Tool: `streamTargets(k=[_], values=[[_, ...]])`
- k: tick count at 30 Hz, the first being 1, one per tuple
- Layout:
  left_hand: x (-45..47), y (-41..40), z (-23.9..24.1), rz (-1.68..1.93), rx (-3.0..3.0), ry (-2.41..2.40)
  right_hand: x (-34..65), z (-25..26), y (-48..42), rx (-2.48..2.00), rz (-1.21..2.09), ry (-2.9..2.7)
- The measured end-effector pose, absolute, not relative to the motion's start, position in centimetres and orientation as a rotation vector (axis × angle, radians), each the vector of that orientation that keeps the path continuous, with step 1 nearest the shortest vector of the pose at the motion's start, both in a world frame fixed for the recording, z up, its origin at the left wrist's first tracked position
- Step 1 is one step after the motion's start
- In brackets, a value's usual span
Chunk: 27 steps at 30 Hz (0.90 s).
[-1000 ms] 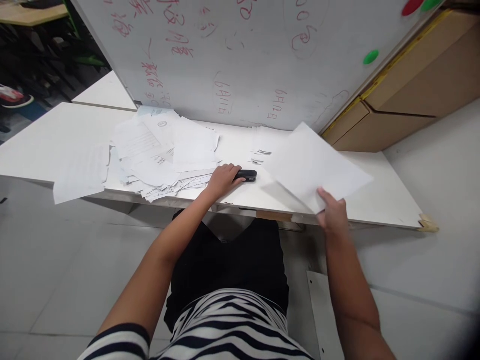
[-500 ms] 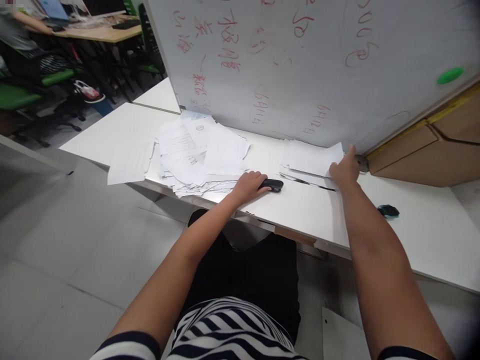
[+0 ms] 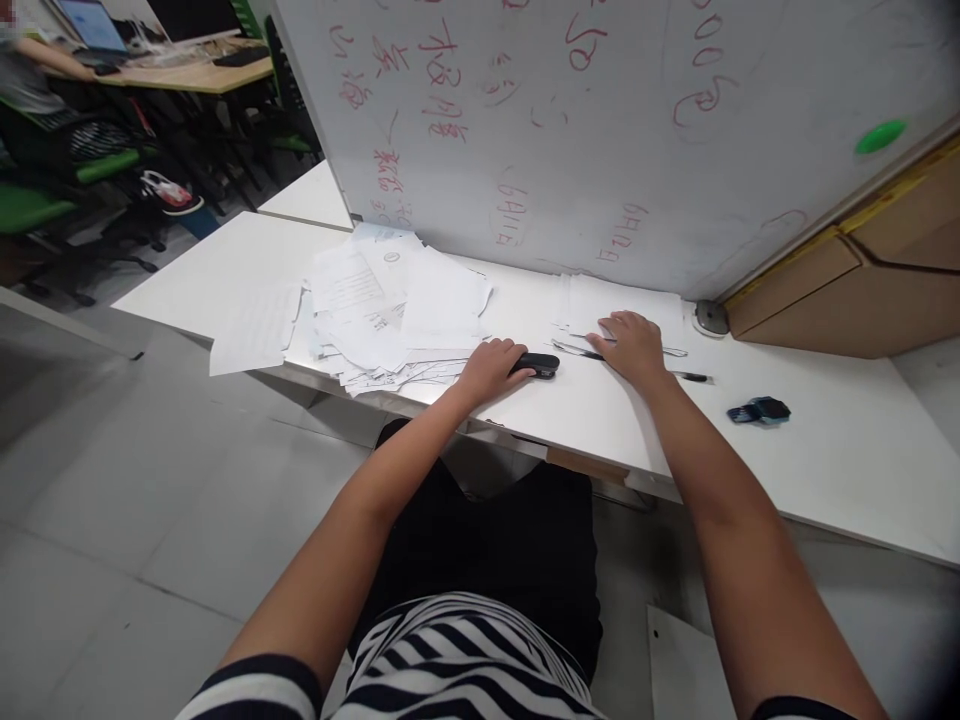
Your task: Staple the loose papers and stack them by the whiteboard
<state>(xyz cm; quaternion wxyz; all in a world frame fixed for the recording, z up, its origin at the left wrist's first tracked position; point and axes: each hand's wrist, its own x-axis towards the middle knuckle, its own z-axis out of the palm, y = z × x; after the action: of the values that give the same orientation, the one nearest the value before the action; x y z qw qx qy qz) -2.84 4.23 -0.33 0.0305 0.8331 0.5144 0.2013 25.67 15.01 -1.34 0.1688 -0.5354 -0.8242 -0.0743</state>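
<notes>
My left hand [image 3: 491,372] is wrapped around a black stapler [image 3: 541,365] near the front edge of the white table [image 3: 600,415]. To its left lies a messy heap of printed and blank papers [image 3: 446,300]. Against the whiteboard rests a neater stack of white sheets [image 3: 660,308]. Over the front of that stack my right hand [image 3: 634,348] lies with fingers stretched out and apart, gripping nothing. Partly under this hand are thin pens, one of them a dark pen [image 3: 690,377] sticking out to the right.
A whiteboard [image 3: 540,130] with red writing stands along the table's back. At right are a grey metal piece [image 3: 711,318], cardboard boxes [image 3: 840,300] and a dark watch [image 3: 761,410]. A person [image 3: 34,75] sits at a desk in the far left.
My right hand has moved left from the stack's raised right corner onto its front, and that corner now lies flat. My left hand stays on the stapler. The view has shifted slightly.
</notes>
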Motion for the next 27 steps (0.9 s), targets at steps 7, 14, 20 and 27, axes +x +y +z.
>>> streamTargets(k=[7, 14, 20, 27], values=[[-2.8, 4.2, -0.3, 0.622, 2.563, 1.589, 25.6, -1.4, 15.2, -1.530, -0.256, -2.384], [-2.9, 4.2, -0.3, 0.644, 2.573, 1.582, 25.0, -1.4, 15.2, -1.623, -0.278, -2.354], [-2.9, 4.2, -0.3, 0.641, 2.575, 1.597, 24.4, -0.6, 14.8, -1.583, -0.303, -2.426], [-2.8, 4.3, -0.4, 0.622, 2.559, 1.594, 23.5, -0.2, 15.3, -1.434, -0.232, -2.404]])
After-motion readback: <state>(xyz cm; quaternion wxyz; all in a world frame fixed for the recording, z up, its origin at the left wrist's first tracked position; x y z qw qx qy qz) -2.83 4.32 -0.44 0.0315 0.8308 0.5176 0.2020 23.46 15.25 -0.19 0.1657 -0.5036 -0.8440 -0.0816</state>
